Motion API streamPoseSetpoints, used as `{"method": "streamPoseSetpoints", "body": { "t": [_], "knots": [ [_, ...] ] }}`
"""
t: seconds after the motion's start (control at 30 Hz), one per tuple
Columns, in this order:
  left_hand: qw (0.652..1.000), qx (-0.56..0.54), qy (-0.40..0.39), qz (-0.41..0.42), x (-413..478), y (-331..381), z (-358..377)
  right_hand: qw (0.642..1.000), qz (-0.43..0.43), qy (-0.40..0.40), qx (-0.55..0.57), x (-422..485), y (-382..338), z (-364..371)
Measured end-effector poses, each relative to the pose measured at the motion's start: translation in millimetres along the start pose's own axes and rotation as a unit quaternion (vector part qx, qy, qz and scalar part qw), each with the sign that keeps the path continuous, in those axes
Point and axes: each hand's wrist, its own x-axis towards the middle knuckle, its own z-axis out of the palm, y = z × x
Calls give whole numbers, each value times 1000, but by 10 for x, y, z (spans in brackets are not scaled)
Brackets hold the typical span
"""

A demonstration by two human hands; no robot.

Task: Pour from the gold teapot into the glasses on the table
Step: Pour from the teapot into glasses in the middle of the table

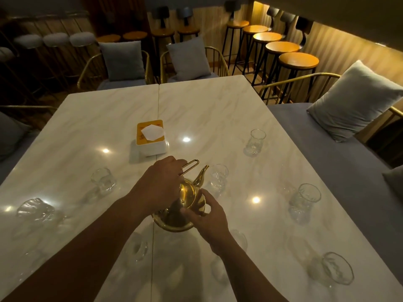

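Dim amber light fills a café room, where a white marble-patterned table takes up most of the view. Its two tops are butted along a thin seam that runs from the near edge to the far edge. Bare marble stretches across the far half, up to the far edge and both far corners. A white tissue box with a yellow top sits on the seam near the table's middle.

Just nearer than the box, over the seam, a shiny gold teapot is held tilted, with its spout toward the far right. The left hand curls its fingers round the pot's thin wire loop handle. The right hand clasps the lower body, thumb and fingers wrapped on it. The spout tip lies just beside a clear faceted glass.

More clear glasses ring the pot. A far-right glass and a right-edge glass stand upright, and a near-right glass stands toward the near right corner. A left glass stands between the pot and the left edge. A left-edge glass is too blurred to tell its pose, and a near glass shows beside the left forearm.

Gold-framed chairs with grey cushions face the far edge. Round wooden bar stools line the wall, and a grey bench with a pale pillow runs along the right edge.
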Motion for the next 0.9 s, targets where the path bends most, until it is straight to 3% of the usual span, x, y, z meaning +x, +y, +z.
{"method": "streamPoseSetpoints", "body": {
  "t": [0.37,0.9],
  "knots": [
    [993,-88,63,50,-788,-17,-61,999,-23,41,19,-837,106,195],
    [987,-129,49,81,-1507,425,314,997,37,54,31,-1841,427,-107]
  ]
}}
